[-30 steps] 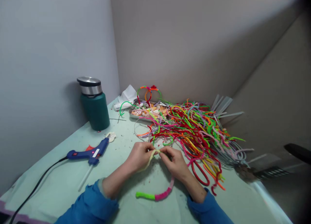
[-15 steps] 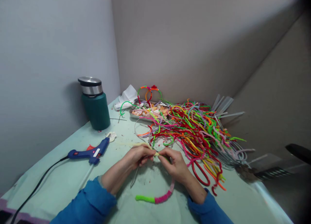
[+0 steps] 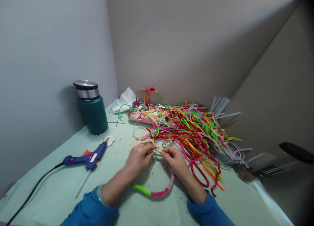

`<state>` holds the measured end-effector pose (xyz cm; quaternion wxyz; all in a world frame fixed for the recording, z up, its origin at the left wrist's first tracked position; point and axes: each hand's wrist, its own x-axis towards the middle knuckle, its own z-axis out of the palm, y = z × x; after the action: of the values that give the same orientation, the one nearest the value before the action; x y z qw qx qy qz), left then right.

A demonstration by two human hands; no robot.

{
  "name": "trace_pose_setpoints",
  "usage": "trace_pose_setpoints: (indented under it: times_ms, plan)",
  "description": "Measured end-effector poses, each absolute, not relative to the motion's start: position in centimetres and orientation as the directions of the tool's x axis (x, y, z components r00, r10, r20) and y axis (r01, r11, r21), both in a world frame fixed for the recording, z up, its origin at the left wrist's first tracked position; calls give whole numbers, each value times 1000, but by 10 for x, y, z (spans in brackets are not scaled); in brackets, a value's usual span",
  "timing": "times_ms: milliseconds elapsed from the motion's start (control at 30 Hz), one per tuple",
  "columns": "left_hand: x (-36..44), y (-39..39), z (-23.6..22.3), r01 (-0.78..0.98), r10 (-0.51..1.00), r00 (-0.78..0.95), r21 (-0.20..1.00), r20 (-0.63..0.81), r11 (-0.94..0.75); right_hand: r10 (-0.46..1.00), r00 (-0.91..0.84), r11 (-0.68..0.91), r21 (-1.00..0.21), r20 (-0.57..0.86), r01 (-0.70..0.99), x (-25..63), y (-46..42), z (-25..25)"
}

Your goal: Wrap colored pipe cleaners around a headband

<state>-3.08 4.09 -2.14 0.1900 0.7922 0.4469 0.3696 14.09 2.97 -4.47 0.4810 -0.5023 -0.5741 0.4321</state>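
Close together over the middle of the table, my two hands work at one end of a thin band wrapped in fuzzy pipe cleaner. The wrapped band (image 3: 159, 193) curves down below them, bright green at its free tip, then hot pink, then pale pink up toward my right hand (image 3: 177, 162). That hand is closed, its thumb and finger pinching the band where a pale yellow pipe cleaner (image 3: 155, 144) winds round it. My left hand (image 3: 138, 156) is closed in a pinch beside it, apparently on the band's thin bare part, partly hidden by the fingers.
Right of my hands spreads a large heap of coloured pipe cleaners (image 3: 196, 131). Behind stand a metal tray (image 3: 139, 121) of small pieces and finished-looking hoops (image 3: 159, 97). At left are a blue glue gun (image 3: 92, 159) with its cord and a green bottle (image 3: 92, 115). A black-handled tool (image 3: 296, 152) lies far right.
My left hand has turned and shifted its fingers at the band. The bare grey length hanging below it no longer shows there. The view has moved slightly, and the wrapped band has swung a little.
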Motion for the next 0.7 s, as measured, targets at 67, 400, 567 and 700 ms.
trace_pose_setpoints:
  times_ms: [67,400,567,700]
  plan:
    - [-31,40,-23,584,821,359,580,444,-569,992,-37,124,-981,120,152,140,29,-44]
    - [-32,38,-21,662,800,411,460,438,-592,984,-45,180,-963,174,199,134,25,-43]
    - [-31,37,-21,655,800,407,469,442,-592,979,-53,201,-959,195,201,134,24,-43]
    - [-32,37,-18,661,821,370,497,435,-562,989,-107,115,-989,105,90,137,24,-38]
